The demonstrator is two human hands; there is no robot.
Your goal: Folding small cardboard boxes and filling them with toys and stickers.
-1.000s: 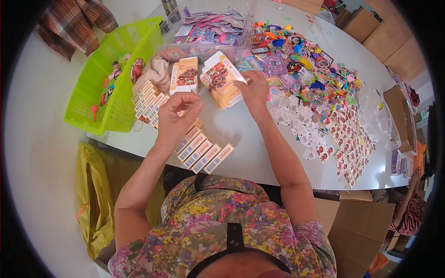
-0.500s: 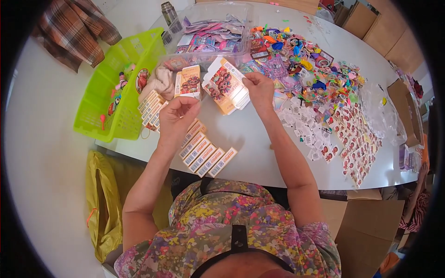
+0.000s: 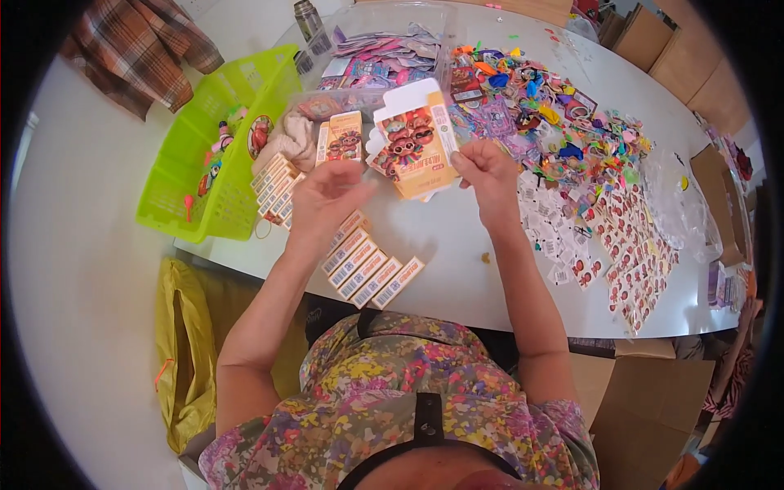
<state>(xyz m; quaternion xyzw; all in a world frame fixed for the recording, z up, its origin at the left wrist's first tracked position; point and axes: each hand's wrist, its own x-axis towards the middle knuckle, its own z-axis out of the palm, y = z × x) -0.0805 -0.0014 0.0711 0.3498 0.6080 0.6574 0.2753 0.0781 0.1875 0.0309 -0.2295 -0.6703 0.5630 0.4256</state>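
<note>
My right hand (image 3: 488,177) pinches the lower right corner of an orange and white small carton (image 3: 418,155) with cartoon figures on its front. White flaps stick out at its top and left side; it looks flat or only partly formed. My left hand (image 3: 329,204) is just left of the carton, apart from it, fingers stretched out and slightly blurred, holding nothing that I can see. Behind it stands a folded carton (image 3: 343,139) of the same print. Partly under my left hand and wrist run rows of small closed boxes (image 3: 363,267), lying side by side.
A green basket (image 3: 224,196) with small toys stands at the left. At the back is a clear plastic bin (image 3: 445,61) of shiny packets. Colourful trinkets (image 3: 563,122), white tags (image 3: 547,224) and sticker sheets (image 3: 629,269) cover the right side, by a clear plastic bag (image 3: 674,196).
The carton in my right hand has turned upright, its white flap now pointing up. My left hand has gone from a pinch to stretched fingers. The whole view has shifted slightly.
</note>
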